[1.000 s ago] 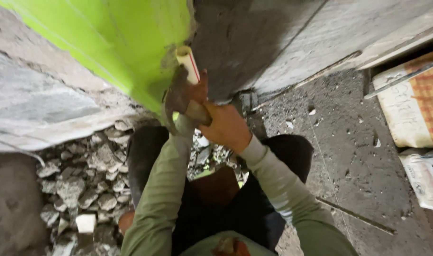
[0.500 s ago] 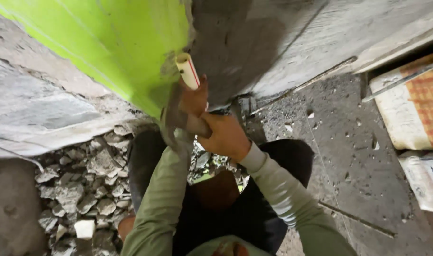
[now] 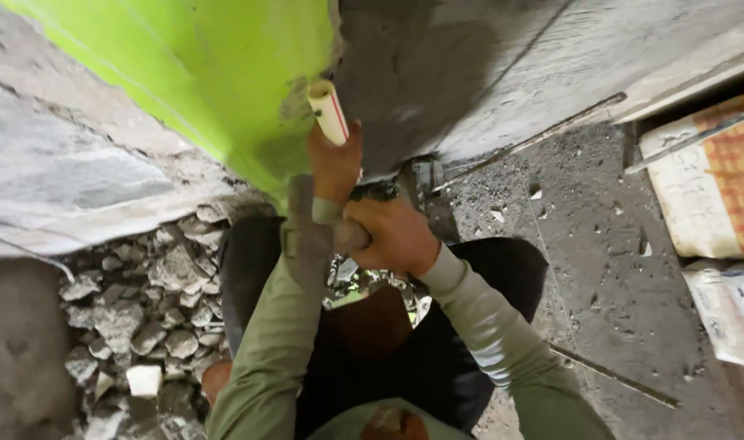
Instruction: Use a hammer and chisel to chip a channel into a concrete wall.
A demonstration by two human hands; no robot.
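Here we hold a short white pipe [image 3: 329,112] upright in our left hand [image 3: 333,163], fingers wrapped round its lower part so that only the open top end and a thin red stripe down its side show above the fist. The pipe stands right at the edge where the green wall [image 3: 201,73] meets the bare grey plaster [image 3: 469,65]; whether it touches the wall we cannot tell. Just below, our right hand [image 3: 392,235] is closed tight on the handle of a hammer [image 3: 311,236], whose grey head sits against our left wrist and sleeve. Both arms are in olive-green sleeves and come up from the bottom of the view, over dark trousers. Between our knees a bit of shiny rubble shows near the foot of the wall. To the left lies a heap of broken stones [image 3: 144,301], with one small white block [image 3: 144,379] among them, beside a slab of grey concrete [image 3: 70,179]. To the right the floor [image 3: 600,244] is dusty and dark, with a thin rod [image 3: 612,375] lying on it, and at the far right edge lie sacks [image 3: 714,187], one with an orange check pattern.
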